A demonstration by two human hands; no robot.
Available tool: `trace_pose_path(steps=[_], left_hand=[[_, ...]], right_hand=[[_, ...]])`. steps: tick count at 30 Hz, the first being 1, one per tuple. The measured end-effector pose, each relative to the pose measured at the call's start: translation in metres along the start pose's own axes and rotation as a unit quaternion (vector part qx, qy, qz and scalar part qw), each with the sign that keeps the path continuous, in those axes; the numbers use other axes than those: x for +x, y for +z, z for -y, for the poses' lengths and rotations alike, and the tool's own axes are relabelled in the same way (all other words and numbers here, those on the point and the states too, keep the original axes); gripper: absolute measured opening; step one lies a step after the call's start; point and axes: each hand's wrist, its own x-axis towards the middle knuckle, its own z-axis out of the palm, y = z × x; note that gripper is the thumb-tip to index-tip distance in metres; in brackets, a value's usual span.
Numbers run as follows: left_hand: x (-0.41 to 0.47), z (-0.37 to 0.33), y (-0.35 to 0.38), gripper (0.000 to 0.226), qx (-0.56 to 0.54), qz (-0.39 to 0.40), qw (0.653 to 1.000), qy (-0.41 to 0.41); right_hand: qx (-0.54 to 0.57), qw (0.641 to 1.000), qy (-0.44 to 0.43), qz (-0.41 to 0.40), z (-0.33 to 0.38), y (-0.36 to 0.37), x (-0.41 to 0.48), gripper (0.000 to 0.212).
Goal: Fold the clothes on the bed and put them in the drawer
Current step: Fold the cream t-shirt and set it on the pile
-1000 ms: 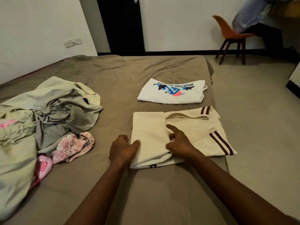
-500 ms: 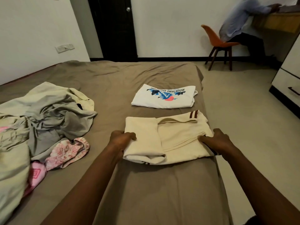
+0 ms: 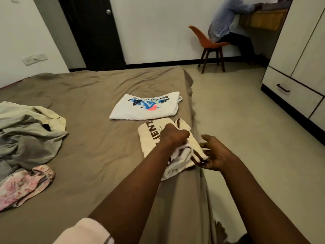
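folding looks partway done, judging by the bed [image 3: 91, 155]. the cream t-shirt [image 3: 149, 136], with dark lettering and brown stripes, lies bunched near the bed's right edge, just in front of the white printed t-shirt [image 3: 146, 108]. the white one sits as a flat, tidy rectangle, so i would count it as finished. the cream one is mid-fold: its far part is flat, but the near part is rumpled and doubled over itself.

the left hand [image 3: 173, 136] reaches across onto the cream t-shirt with its fingers curled tight into the fabric, gripping a fold on top. the right hand [image 3: 217, 154] is at the shirt's right side, over the bed's edge. its fingers [image 3: 202, 160] are spread and fairly straight, touching the striped hem rather than closing on it.

plenty is left. a heap of unfolded clothes [image 3: 31, 134], grey and pale green, sprawls at the left of the bed, well apart from the two shirts. a pink patterned garment [image 3: 24, 185] lies loose just in front of it. none of these shows any folding.

the drawer [image 3: 299, 101], at the foot of the wardrobe on the right, is closed, and bare floor separates it from the bed. nothing has gone into it as far as can be seen, so the putting-away half of the job seems untouched. my guess is one shirt done, one nearly, and the heap to come.
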Motion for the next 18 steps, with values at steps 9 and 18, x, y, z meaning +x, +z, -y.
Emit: trace_pose_path(steps=[9, 18], left_hand=[[-0.056, 0.053, -0.004, 0.051, 0.154, -0.086, 0.957, 0.229], [0.057, 0.036, -0.058, 0.056, 0.195, -0.186, 0.959, 0.083]], right_hand=[[-0.165, 0.958, -0.196, -0.125, -0.006, 0.007, 0.014, 0.025], [-0.455, 0.851, -0.235, -0.117, -0.02, 0.012, 0.018, 0.041]])
